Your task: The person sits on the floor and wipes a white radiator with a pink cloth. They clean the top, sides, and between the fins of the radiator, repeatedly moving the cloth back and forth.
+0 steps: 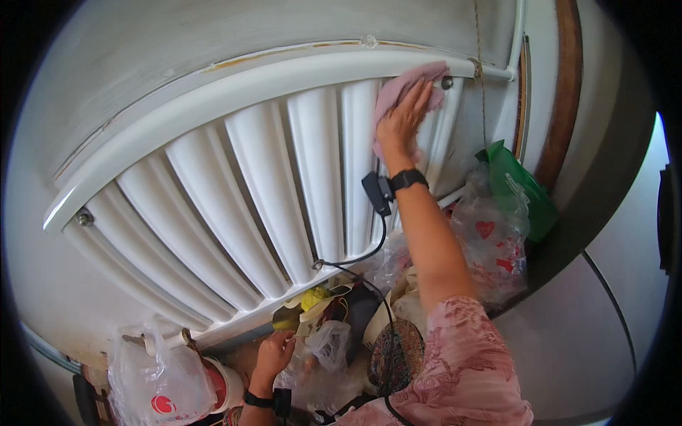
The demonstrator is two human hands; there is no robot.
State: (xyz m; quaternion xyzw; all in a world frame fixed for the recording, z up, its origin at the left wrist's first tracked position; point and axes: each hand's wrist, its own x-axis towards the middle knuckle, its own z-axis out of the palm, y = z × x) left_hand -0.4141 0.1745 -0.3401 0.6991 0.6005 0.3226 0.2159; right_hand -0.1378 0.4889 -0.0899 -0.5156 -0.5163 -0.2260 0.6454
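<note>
My right hand (403,128) presses a pink cloth (391,96) against the upper right part of a white radiator (314,175), near its right end fitting. The cloth spreads out around my fingers and under the palm. Low in the view, below the radiator's bottom edge, is my left hand (274,351), with its fingers loosely bent and nothing seen in it. Both wrists wear black bands with small devices, and a black cable (384,239) runs from the right one down past the radiator. What lies under the cloth is hidden.
Below the radiator are clear plastic bags (330,346), a yellow item (314,298) and a patterned fabric item (397,354). A white plastic bag (165,383) is at lower left. A green bag (514,186) and a printed clear bag (490,239) are at right, below a hanging rope (481,101).
</note>
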